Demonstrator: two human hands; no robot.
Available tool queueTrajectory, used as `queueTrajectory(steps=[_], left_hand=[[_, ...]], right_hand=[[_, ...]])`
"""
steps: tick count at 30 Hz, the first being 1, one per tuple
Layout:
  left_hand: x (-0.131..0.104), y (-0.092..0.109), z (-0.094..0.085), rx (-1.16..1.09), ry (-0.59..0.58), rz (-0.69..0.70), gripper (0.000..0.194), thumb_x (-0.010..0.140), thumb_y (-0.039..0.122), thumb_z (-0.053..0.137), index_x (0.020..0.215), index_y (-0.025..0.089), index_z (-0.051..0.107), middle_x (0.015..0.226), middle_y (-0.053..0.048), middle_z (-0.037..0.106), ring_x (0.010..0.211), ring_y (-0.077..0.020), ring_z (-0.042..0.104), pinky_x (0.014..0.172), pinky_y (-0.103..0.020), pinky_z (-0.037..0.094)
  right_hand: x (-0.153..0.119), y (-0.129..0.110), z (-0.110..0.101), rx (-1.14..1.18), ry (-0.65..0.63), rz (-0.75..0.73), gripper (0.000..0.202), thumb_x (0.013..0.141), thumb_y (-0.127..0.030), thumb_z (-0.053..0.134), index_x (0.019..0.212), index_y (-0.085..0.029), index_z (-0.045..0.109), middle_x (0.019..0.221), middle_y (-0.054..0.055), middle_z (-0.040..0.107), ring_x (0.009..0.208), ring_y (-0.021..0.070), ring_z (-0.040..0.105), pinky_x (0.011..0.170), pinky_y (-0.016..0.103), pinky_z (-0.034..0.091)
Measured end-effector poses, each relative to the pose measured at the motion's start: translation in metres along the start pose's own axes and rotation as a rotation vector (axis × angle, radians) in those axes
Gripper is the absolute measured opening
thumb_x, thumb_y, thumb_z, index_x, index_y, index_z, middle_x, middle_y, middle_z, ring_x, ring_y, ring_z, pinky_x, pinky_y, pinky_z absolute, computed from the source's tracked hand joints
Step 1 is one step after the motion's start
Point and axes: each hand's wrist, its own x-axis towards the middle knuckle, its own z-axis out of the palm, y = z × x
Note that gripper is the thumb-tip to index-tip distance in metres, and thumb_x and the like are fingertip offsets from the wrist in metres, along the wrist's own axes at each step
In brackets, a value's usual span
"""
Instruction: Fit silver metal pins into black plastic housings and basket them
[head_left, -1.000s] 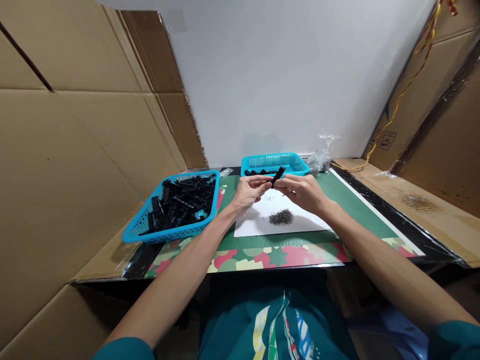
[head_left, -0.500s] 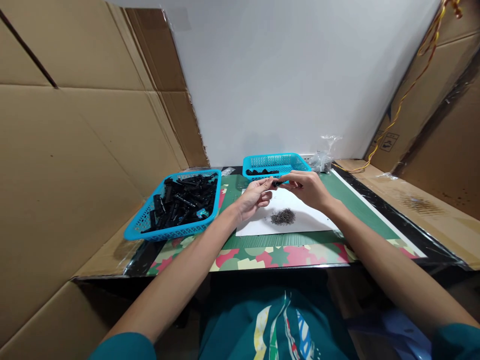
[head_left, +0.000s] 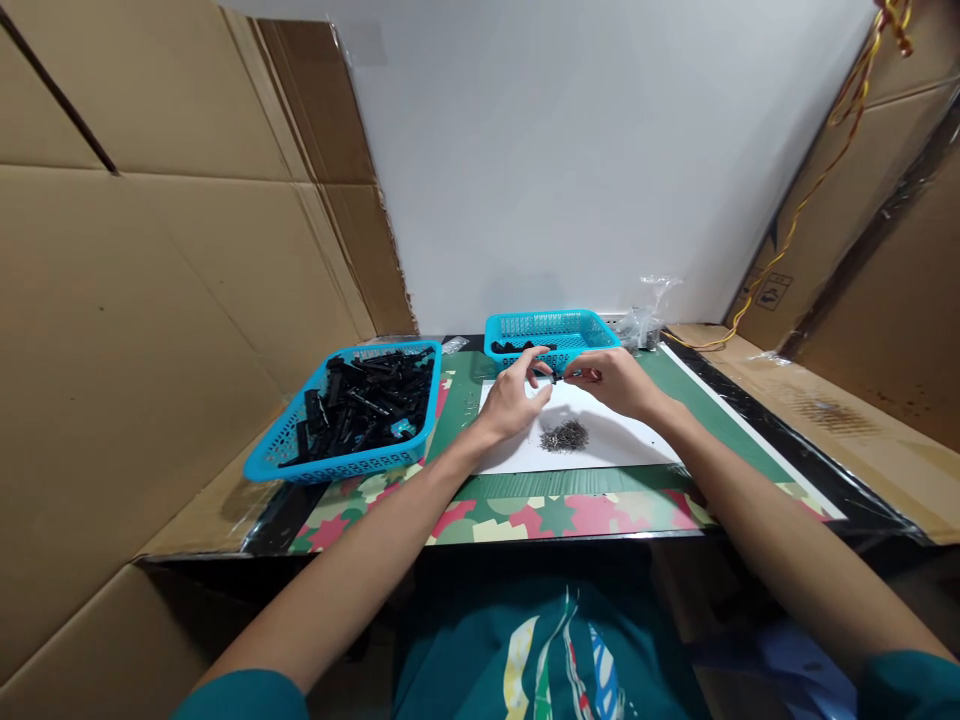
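Note:
My right hand [head_left: 613, 382] pinches a small black plastic part [head_left: 556, 378] above the white sheet [head_left: 630, 445]. My left hand [head_left: 516, 400] is at the part's left side, thumb below and fingers curled above. Its fingertips appear to hold the part's end, though the exact contact is too small to make out. Just below the hands, a pile of small thin metal pieces [head_left: 565, 436] lies on the sheet.
To the left stands a blue basket [head_left: 341, 465] heaped with black plastic parts [head_left: 367, 400]. Behind my hands is another blue basket [head_left: 555, 322] with some black pieces. A clear plastic bag [head_left: 641, 328] lies at the back right. Cardboard walls [head_left: 187, 250] flank the table.
My left hand has turned from palm up to back up, its fingers now curling over the part. My right hand has stayed nearly in place, moving slightly down.

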Motion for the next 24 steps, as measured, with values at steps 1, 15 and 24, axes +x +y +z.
queueTrajectory(steps=[1, 15, 24], left_hand=[[-0.001, 0.0, 0.0, 0.046, -0.002, 0.015, 0.057, 0.086, 0.022, 0.074, 0.142, 0.018, 0.064, 0.113, -0.009, 0.077, 0.09, -0.0197, 0.066, 0.078, -0.031, 0.052], [-0.005, -0.013, 0.008, 0.047, -0.128, -0.063, 0.018, 0.089, 0.031, 0.075, 0.099, 0.018, 0.083, 0.098, -0.009, 0.083, 0.083, -0.0209, 0.072, 0.075, -0.032, 0.052], [-0.008, -0.001, 0.007, 0.165, -0.168, -0.066, 0.014, 0.085, 0.024, 0.073, 0.095, 0.019, 0.083, 0.09, -0.003, 0.082, 0.078, -0.0183, 0.07, 0.074, -0.03, 0.048]], right_hand=[[0.0, 0.001, 0.001, 0.0, -0.016, 0.012, 0.016, 0.094, -0.022, 0.068, 0.088, -0.021, 0.083, 0.072, 0.001, 0.069, 0.062, 0.0136, 0.055, 0.063, 0.028, 0.039], [-0.001, 0.008, -0.005, -0.034, -0.036, -0.075, 0.035, 0.109, -0.024, 0.05, 0.101, -0.017, 0.084, 0.102, 0.013, 0.071, 0.084, 0.0209, 0.064, 0.078, 0.036, 0.051], [0.003, -0.003, 0.014, 0.249, 0.244, 0.241, 0.033, 0.098, -0.044, 0.07, 0.079, -0.018, 0.08, 0.078, 0.009, 0.078, 0.073, 0.0219, 0.073, 0.073, 0.036, 0.057]])
